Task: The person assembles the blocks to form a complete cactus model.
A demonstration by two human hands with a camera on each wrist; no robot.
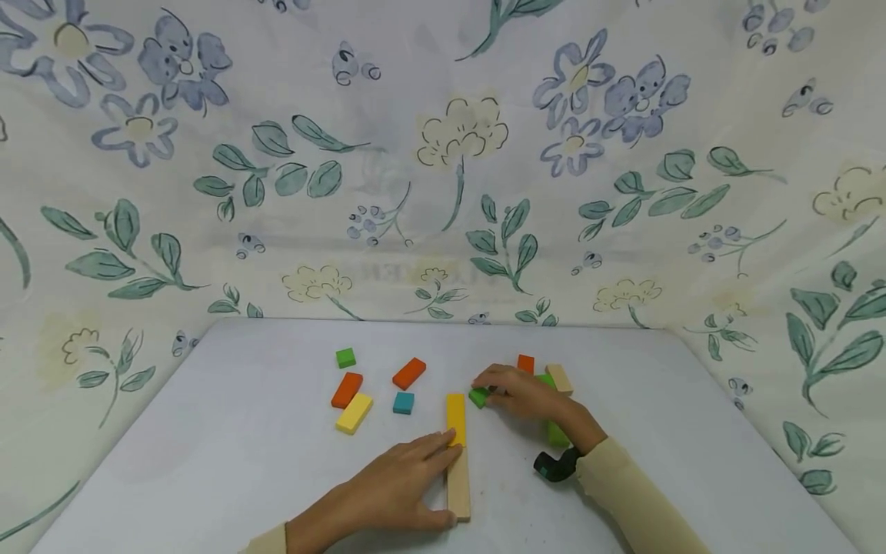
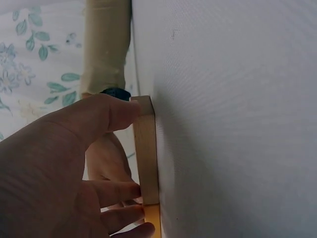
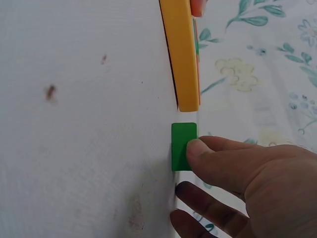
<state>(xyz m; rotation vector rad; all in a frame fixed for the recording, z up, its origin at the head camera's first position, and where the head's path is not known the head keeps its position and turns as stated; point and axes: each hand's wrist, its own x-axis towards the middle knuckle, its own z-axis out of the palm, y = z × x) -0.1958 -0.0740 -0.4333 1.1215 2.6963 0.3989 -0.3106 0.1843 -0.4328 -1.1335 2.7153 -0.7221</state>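
Two long blocks lie end to end on the white table: an orange-yellow block (image 1: 454,409) at the far end and a plain wooden block (image 1: 458,492) nearer. My left hand (image 1: 401,488) rests against their left side. Its thumb touches the wooden block's near end, and the fingertips lie around the joint, as the left wrist view shows. With thumb and finger my right hand (image 1: 522,394) pinches a small green block (image 3: 179,148) just right of the orange-yellow block's far end. A narrow gap separates the two in the right wrist view.
To the left lie red blocks (image 1: 410,373), a pale yellow block (image 1: 354,414), a teal block (image 1: 404,403) and a small green cube (image 1: 345,358). Beyond and under the right arm are a red block (image 1: 526,363), a wooden block (image 1: 560,380) and green blocks (image 1: 557,435).
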